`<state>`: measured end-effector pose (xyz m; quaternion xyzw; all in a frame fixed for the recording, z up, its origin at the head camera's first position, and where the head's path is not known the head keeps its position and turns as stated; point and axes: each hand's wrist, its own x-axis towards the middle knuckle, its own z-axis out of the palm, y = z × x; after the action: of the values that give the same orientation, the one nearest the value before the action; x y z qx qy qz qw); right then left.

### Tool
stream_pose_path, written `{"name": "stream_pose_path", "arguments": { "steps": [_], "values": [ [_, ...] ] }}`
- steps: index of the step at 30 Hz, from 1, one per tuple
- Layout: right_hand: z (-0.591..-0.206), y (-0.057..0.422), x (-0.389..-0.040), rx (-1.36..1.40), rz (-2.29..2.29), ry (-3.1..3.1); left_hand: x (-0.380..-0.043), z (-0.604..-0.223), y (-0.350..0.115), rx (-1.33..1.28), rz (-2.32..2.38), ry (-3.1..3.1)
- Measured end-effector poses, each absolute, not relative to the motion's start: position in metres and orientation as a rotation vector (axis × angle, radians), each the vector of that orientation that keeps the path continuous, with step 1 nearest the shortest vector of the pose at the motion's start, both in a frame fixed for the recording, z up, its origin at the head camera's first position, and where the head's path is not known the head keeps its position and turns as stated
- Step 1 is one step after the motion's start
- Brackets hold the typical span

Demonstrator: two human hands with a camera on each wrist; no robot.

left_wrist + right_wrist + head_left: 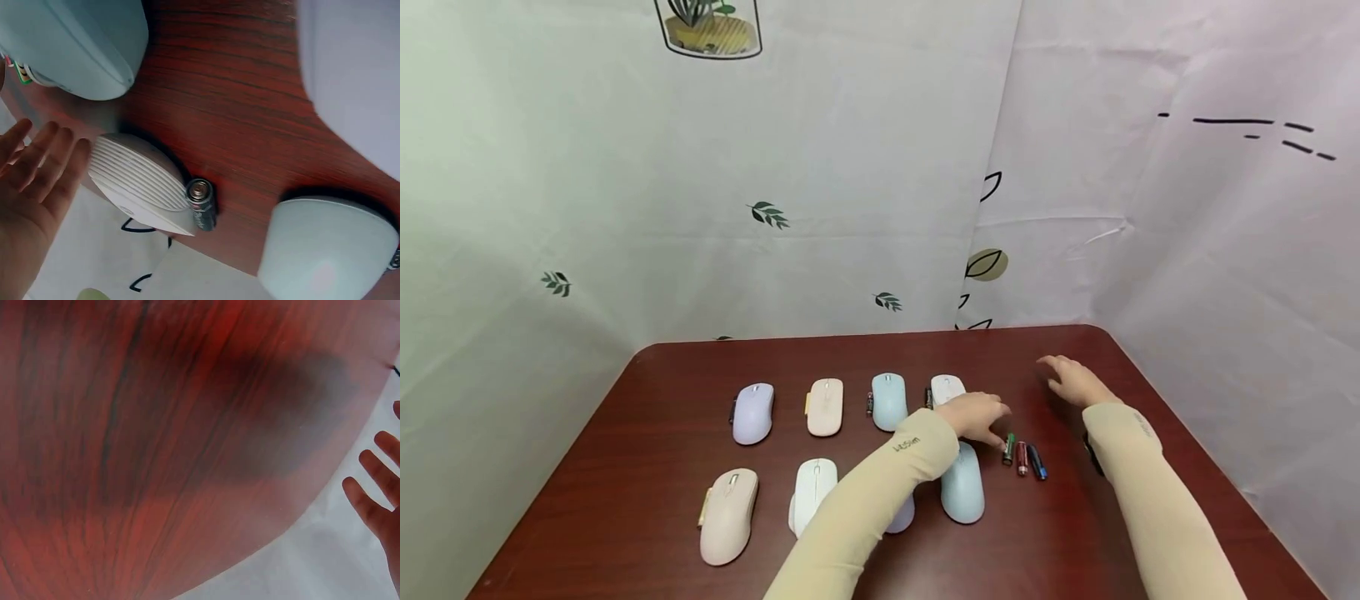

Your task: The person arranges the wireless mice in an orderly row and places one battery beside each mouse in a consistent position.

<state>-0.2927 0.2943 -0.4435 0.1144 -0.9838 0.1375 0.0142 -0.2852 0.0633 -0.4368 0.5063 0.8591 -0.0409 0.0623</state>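
My left hand is stretched over the table's right-centre, beside a white mouse and above a light blue mouse. Its fingers look loosely extended, and the thumb comes close to a green battery; I cannot tell whether they touch. A red battery and a dark blue one lie alongside. In the left wrist view, the fingers spread near the ribbed side of the white mouse, with a dark battery by it. Farther right, my right hand hovers over the table with fingers apart, holding nothing.
Several more mice stand in two rows: purple, cream, blue, beige and white. Batteries lie against the sides of some. My left forearm partly covers another purple mouse. A patterned cloth hangs behind the dark red table.
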Motion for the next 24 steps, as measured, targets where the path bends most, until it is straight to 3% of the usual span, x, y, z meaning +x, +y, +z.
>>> {"name": "stream_pose_path", "arguments": {
  "steps": [11, 17, 24],
  "values": [
    [-0.448, 0.290, -0.291, 0.335, 0.340, -3.113, -0.274, -0.444, 0.084, 1.375, -0.244, 2.642],
    [-0.446, 0.277, -0.298, 0.369, 0.333, -3.102, -0.280, -0.456, 0.096, 1.445, -0.374, 2.669],
    [-0.451, 0.270, -0.298, 0.380, 0.353, -3.115, -0.264, -0.444, 0.092, 1.442, -0.373, 2.674]
  ]
}}
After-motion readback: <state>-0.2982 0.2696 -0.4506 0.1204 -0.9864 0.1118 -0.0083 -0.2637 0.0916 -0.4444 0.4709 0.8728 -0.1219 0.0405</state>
